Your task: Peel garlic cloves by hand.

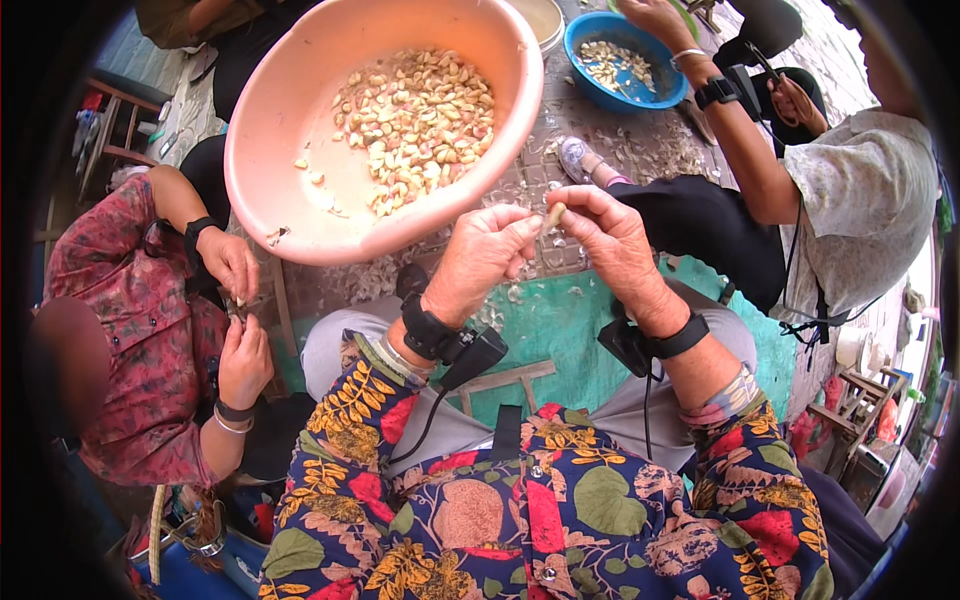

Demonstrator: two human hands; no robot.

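Note:
Over the gap between my knees, both my hands meet at a single garlic clove (554, 217). My right hand (611, 240) pinches it between thumb and fingertips. Thumb and forefinger of my left hand (484, 251) grip its pale, papery end. A large pink plastic basin (292, 217) stands just beyond my left hand, tilted in view. Many garlic cloves (420, 127) lie in it, some with reddish skin on them. Skin scraps (281, 234) stick near its front rim.
A person in a red patterned shirt (142, 322) works at the left, hands together. Another person in a light shirt (862, 195) reaches over a blue basin (645, 97) holding cloves. Garlic skins litter the paving (375, 281). A green sheet (555, 300) lies below my hands.

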